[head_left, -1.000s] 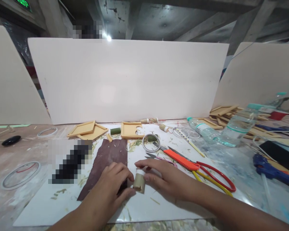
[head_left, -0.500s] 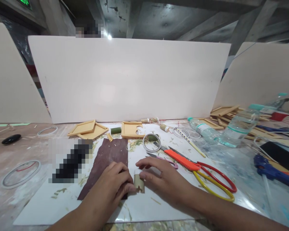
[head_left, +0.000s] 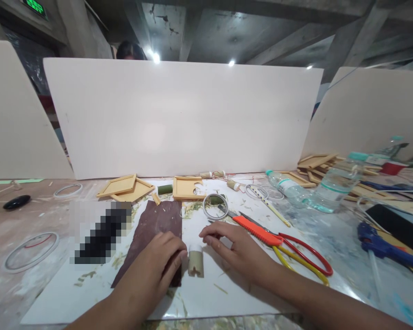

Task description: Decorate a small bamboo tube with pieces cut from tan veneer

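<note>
A small olive-tan cylinder point(head_left: 196, 263) with a white end and a notched near edge lies on the white sheet point(head_left: 223, 300) between my hands. Just left of it, my left hand point(head_left: 167, 256) rests over the edge of a dark brown strip point(head_left: 161, 217); its fingers are loosely bent, with nothing visible in them. To the right, my right hand point(head_left: 232, 250) hovers with thumb and fingers apart, holding nothing. Neither hand grips the cylinder. Beyond my right hand lie scissors with red and yellow handles point(head_left: 308, 252), an orange-handled cutter point(head_left: 256, 230) and a tape ring point(head_left: 215, 207).
Wooden frames point(head_left: 124, 187) and a green cylinder point(head_left: 165, 189) lie at the back, before a white partition point(head_left: 182, 114). On the right are plastic bottles point(head_left: 337, 183), a blue glue gun point(head_left: 382, 247) and a dark phone-like slab point(head_left: 399, 220). A person's head shows above the partition.
Both hands have drawn away from the small cylinder, which they were touching, and it now lies free between them. The view has shifted slightly.
</note>
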Action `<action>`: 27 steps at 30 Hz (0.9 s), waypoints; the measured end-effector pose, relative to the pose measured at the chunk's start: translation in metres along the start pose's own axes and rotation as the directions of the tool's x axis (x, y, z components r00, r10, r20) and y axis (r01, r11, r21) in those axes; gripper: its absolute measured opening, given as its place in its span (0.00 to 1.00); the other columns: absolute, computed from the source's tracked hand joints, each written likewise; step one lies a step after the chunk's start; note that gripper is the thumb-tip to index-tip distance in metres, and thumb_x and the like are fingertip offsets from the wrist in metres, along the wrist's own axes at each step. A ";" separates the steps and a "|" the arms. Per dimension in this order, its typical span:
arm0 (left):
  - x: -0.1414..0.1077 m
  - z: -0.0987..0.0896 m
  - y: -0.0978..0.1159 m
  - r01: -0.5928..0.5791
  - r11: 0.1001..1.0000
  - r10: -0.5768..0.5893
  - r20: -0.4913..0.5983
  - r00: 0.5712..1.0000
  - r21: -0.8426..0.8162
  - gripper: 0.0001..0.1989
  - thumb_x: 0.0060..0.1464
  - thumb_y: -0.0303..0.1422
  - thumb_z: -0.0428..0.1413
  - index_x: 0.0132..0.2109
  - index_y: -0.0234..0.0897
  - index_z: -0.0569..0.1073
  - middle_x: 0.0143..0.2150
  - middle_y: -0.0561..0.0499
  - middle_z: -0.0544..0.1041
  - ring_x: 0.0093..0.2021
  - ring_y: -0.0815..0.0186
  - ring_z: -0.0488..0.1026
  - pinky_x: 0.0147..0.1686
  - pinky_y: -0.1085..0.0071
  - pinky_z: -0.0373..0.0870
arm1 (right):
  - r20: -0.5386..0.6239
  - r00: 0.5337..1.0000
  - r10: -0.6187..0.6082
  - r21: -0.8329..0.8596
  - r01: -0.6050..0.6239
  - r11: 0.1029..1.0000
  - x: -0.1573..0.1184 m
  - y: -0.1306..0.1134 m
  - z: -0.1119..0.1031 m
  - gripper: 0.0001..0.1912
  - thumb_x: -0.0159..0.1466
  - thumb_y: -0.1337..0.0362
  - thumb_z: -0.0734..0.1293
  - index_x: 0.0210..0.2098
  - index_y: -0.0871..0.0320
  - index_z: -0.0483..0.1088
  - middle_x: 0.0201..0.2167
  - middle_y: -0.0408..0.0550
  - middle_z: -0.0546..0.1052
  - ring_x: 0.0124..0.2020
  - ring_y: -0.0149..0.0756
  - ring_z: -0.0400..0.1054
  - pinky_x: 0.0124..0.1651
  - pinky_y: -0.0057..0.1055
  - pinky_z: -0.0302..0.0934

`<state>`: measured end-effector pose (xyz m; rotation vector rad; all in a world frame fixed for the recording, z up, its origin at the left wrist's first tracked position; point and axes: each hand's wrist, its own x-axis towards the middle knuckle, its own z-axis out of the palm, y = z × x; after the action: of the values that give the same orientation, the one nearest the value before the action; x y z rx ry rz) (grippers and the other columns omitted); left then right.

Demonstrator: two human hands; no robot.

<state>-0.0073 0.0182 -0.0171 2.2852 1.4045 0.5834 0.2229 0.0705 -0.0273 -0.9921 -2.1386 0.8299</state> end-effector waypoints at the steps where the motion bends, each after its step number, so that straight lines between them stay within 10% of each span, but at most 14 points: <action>1: 0.000 -0.001 0.001 0.007 1.000 -0.007 -0.002 1.000 0.002 0.14 0.72 0.33 0.44 0.41 0.39 0.73 0.39 0.49 0.75 0.42 0.59 0.71 0.43 0.65 0.65 | 0.005 1.000 0.002 -0.002 -0.002 1.000 0.000 0.000 -0.001 0.09 0.70 0.64 0.64 0.43 0.56 0.78 0.41 0.49 0.82 0.43 0.41 0.75 0.49 0.35 0.65; 8: 0.007 -0.011 -0.004 0.031 0.995 -0.028 -0.035 0.999 0.097 0.09 0.67 0.30 0.52 0.48 0.42 0.76 0.38 0.50 0.80 0.40 0.57 0.75 0.40 0.64 0.69 | 0.072 0.996 0.049 -0.008 -0.048 0.999 0.000 -0.005 -0.002 0.13 0.73 0.61 0.60 0.39 0.57 0.75 0.24 0.42 0.77 0.26 0.35 0.71 0.29 0.27 0.62; 12: 0.032 -0.043 -0.027 -0.014 0.979 0.034 -0.095 0.995 0.201 0.15 0.65 0.21 0.50 0.50 0.41 0.77 0.51 0.46 0.78 0.54 0.56 0.73 0.56 0.59 0.68 | 0.064 0.997 0.043 -0.053 -0.039 0.998 0.001 -0.006 0.002 0.10 0.68 0.67 0.62 0.35 0.57 0.75 0.29 0.44 0.78 0.30 0.35 0.70 0.33 0.28 0.61; 16: 0.069 -0.070 -0.051 0.009 0.956 0.029 -0.123 0.992 0.293 0.15 0.66 0.36 0.58 0.57 0.37 0.73 0.57 0.44 0.76 0.52 0.56 0.76 0.51 0.53 0.76 | 0.070 0.997 0.043 -0.082 -0.038 0.996 0.000 -0.004 0.005 0.10 0.66 0.69 0.62 0.32 0.58 0.75 0.27 0.44 0.77 0.29 0.35 0.68 0.31 0.28 0.58; 27: 0.170 -0.055 -0.069 0.003 0.894 -0.031 0.056 0.998 0.448 0.16 0.67 0.36 0.58 0.58 0.38 0.73 0.58 0.44 0.75 0.51 0.57 0.77 0.49 0.54 0.77 | 0.139 0.990 0.022 -0.094 -0.009 0.995 -0.003 0.002 0.004 0.10 0.66 0.69 0.63 0.35 0.57 0.76 0.28 0.43 0.79 0.28 0.33 0.69 0.30 0.26 0.57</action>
<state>-0.0176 0.2068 0.0166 2.6080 1.6648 0.1869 0.2224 0.0674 -0.0317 -1.0255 -2.3098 0.8347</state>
